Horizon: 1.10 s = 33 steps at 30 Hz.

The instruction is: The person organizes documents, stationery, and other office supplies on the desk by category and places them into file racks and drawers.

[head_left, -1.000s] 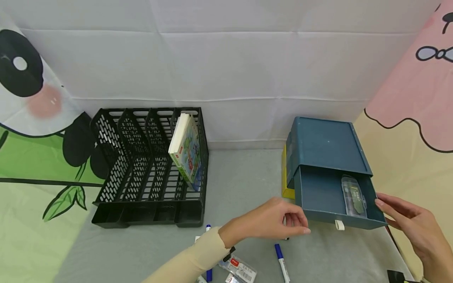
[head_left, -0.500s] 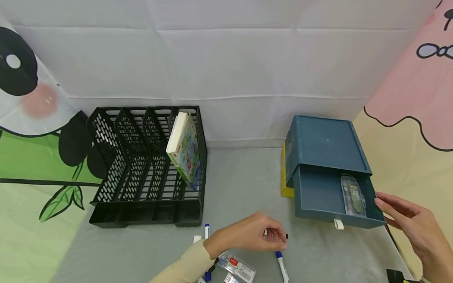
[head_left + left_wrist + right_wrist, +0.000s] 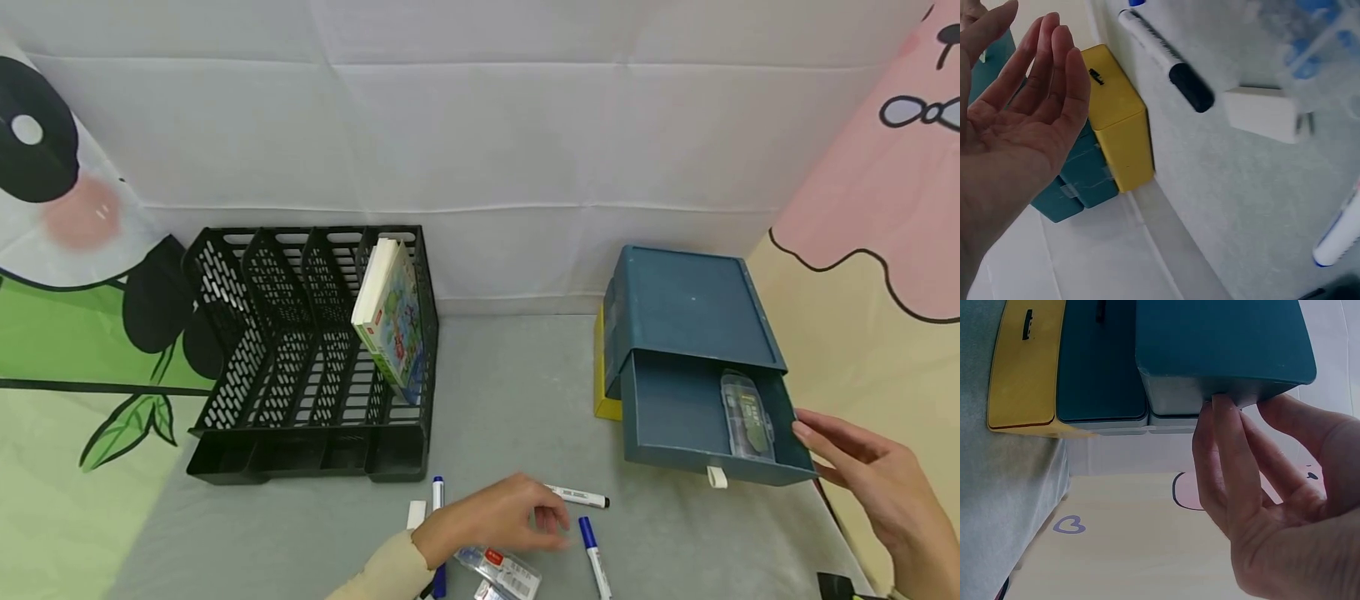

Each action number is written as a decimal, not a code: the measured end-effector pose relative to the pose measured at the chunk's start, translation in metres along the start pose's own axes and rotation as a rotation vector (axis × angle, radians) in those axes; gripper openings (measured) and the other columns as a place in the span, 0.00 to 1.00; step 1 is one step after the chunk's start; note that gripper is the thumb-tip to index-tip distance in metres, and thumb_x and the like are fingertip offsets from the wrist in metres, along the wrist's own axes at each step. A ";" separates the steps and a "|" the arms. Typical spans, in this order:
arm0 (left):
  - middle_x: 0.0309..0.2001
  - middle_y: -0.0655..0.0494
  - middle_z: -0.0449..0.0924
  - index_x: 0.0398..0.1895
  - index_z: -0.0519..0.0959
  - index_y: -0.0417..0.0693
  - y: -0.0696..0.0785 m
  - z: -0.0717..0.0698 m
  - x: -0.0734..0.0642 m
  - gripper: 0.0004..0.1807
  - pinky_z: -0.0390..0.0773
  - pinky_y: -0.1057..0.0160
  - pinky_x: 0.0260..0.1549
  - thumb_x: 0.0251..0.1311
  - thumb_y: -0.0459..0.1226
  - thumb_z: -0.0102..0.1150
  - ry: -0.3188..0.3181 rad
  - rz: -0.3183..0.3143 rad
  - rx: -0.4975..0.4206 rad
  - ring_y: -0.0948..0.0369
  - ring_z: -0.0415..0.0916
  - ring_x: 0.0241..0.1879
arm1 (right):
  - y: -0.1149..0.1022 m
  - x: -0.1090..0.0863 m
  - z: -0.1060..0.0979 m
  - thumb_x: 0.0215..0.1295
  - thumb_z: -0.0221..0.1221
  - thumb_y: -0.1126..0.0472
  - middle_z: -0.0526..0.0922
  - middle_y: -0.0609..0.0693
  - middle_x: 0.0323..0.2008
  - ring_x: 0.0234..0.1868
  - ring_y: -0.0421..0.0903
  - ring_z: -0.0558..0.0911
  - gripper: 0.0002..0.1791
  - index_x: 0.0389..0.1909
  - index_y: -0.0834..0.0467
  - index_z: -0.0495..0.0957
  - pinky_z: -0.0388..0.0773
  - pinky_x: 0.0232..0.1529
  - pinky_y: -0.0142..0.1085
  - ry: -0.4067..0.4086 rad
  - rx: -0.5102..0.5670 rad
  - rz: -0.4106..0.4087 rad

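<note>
My left hand [image 3: 498, 517] hovers over the front of the table with its fingers loosely bent and nothing in them. Just right of it lie a white marker with a black cap [image 3: 581, 497] and a blue-capped marker [image 3: 594, 558]. Partly under it is a clear plastic package with a red label [image 3: 510, 573]. At the right, my right hand [image 3: 877, 467] holds the side wall of a pulled-out blue drawer [image 3: 675, 412], thumb and fingertips at its edge, also seen in the right wrist view. Inside the drawer sits a clear case [image 3: 747, 417] with greenish contents.
A black mesh file rack [image 3: 300, 375] stands at the left, with books [image 3: 397, 325] leaning in its rightmost slot. A yellow drawer unit [image 3: 609, 367] is beneath the blue ones. Another marker [image 3: 438, 492] and a white block [image 3: 417, 514] lie left of my left hand.
My left hand has moved from beside the drawer leftward and nearer the viewer, uncovering the black-capped marker. The right hand and the drawer stay put.
</note>
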State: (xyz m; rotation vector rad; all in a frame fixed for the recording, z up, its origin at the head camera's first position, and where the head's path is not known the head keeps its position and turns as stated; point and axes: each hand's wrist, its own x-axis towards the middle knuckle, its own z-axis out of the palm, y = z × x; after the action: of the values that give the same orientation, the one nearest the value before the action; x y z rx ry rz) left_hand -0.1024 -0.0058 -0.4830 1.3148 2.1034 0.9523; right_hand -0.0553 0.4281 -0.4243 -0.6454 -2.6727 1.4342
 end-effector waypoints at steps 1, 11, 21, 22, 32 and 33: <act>0.35 0.69 0.84 0.45 0.87 0.46 -0.002 0.002 -0.002 0.09 0.77 0.79 0.37 0.68 0.41 0.68 -0.001 -0.009 0.006 0.81 0.74 0.34 | 0.000 0.000 0.000 0.74 0.59 0.43 0.68 0.20 0.43 0.39 0.19 0.73 0.31 0.70 0.56 0.74 0.78 0.35 0.22 0.001 -0.003 -0.001; 0.36 0.63 0.83 0.43 0.86 0.46 -0.024 0.016 -0.024 0.08 0.72 0.80 0.38 0.63 0.39 0.71 -0.059 -0.097 0.057 0.75 0.75 0.36 | 0.000 0.001 0.000 0.73 0.59 0.41 0.69 0.23 0.45 0.40 0.20 0.72 0.34 0.71 0.58 0.73 0.78 0.35 0.22 -0.011 -0.019 0.002; 0.36 0.68 0.82 0.41 0.86 0.48 -0.034 0.031 -0.039 0.12 0.72 0.78 0.41 0.56 0.37 0.77 -0.051 -0.159 0.078 0.78 0.73 0.37 | 0.001 0.002 -0.001 0.73 0.60 0.41 0.70 0.21 0.44 0.39 0.20 0.73 0.33 0.70 0.57 0.75 0.78 0.34 0.22 -0.010 -0.019 -0.010; 0.36 0.68 0.82 0.41 0.86 0.47 -0.035 0.032 -0.040 0.12 0.72 0.78 0.41 0.55 0.37 0.78 -0.048 -0.158 0.083 0.78 0.72 0.38 | 0.001 0.002 0.000 0.72 0.60 0.41 0.71 0.21 0.44 0.40 0.20 0.73 0.33 0.70 0.57 0.75 0.78 0.34 0.22 -0.009 -0.018 -0.011; 0.37 0.70 0.76 0.40 0.85 0.52 -0.029 0.032 -0.043 0.13 0.70 0.78 0.43 0.52 0.37 0.79 -0.107 -0.179 0.165 0.77 0.67 0.41 | 0.001 0.001 0.000 0.72 0.60 0.39 0.71 0.24 0.45 0.40 0.21 0.73 0.34 0.69 0.58 0.75 0.78 0.35 0.23 -0.010 -0.032 0.001; 0.37 0.70 0.76 0.40 0.85 0.52 -0.029 0.032 -0.042 0.13 0.70 0.78 0.43 0.53 0.37 0.79 -0.113 -0.180 0.178 0.76 0.67 0.41 | 0.001 0.001 0.000 0.71 0.60 0.39 0.71 0.24 0.46 0.41 0.21 0.73 0.35 0.70 0.58 0.75 0.79 0.35 0.23 -0.012 -0.033 0.002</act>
State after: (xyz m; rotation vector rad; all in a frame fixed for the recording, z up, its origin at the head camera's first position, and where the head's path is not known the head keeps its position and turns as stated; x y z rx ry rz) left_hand -0.0785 -0.0426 -0.5241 1.2067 2.2145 0.6142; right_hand -0.0563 0.4290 -0.4254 -0.6441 -2.7104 1.4020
